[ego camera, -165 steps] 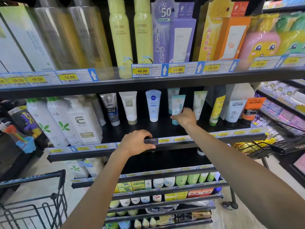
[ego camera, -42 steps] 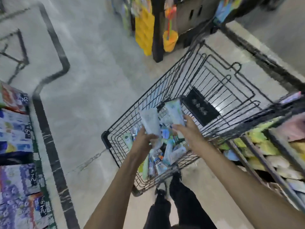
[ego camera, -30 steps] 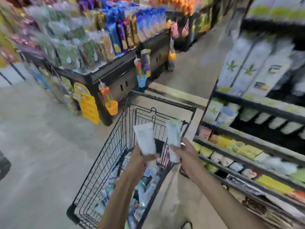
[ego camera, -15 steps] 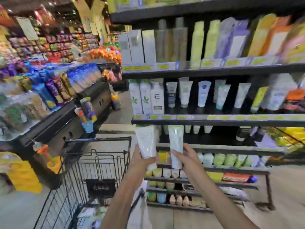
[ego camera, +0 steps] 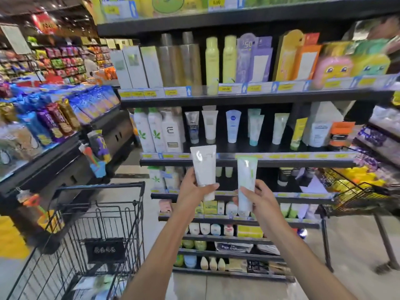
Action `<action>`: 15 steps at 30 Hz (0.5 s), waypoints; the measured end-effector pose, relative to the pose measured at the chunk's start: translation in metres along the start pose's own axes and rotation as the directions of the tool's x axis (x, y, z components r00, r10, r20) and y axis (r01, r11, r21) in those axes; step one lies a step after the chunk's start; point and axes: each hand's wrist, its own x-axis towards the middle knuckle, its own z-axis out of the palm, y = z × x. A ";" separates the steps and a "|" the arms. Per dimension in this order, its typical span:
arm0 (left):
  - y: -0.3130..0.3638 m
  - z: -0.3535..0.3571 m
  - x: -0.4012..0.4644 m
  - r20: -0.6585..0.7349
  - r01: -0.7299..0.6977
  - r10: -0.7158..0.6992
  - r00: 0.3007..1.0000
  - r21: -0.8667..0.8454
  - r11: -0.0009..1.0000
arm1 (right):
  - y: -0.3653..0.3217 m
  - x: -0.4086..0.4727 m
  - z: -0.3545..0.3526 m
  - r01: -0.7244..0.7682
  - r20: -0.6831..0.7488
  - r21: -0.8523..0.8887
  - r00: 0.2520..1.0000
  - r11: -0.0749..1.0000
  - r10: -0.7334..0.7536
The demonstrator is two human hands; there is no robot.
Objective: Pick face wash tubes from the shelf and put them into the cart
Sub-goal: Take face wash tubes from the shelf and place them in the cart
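Two face wash tubes held upright before the shelf (ego camera: 244, 162): a white tube (ego camera: 204, 167) gripped by the left hand (ego camera: 194, 191), a green-trimmed tube (ego camera: 246, 180) gripped by the right hand (ego camera: 258, 197). Six more tubes (ego camera: 233, 126) stand on the shelf behind. A black wire cart (ego camera: 99, 224) sits lower left.

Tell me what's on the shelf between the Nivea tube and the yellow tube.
In the head view, between the Nivea tube and the yellow tube stand teal-capped tubes and one pale green tube.

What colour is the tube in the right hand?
White with light green accents: the tube gripped by the right hand, seen in the head view.
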 end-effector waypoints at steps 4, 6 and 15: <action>0.001 0.020 0.019 -0.035 0.002 -0.002 0.999 0.012 1.000 | -0.006 0.015 -0.014 0.005 -0.016 0.009 1.000 1.000 -0.005; 0.002 0.027 0.031 -0.036 0.007 -0.006 0.999 0.019 1.000 | -0.008 0.025 -0.020 0.009 -0.019 0.007 1.000 1.000 -0.009; -0.018 0.040 0.077 0.015 -0.014 0.014 1.000 -0.012 1.000 | -0.011 0.074 -0.036 0.040 -0.061 0.012 0.997 0.999 -0.039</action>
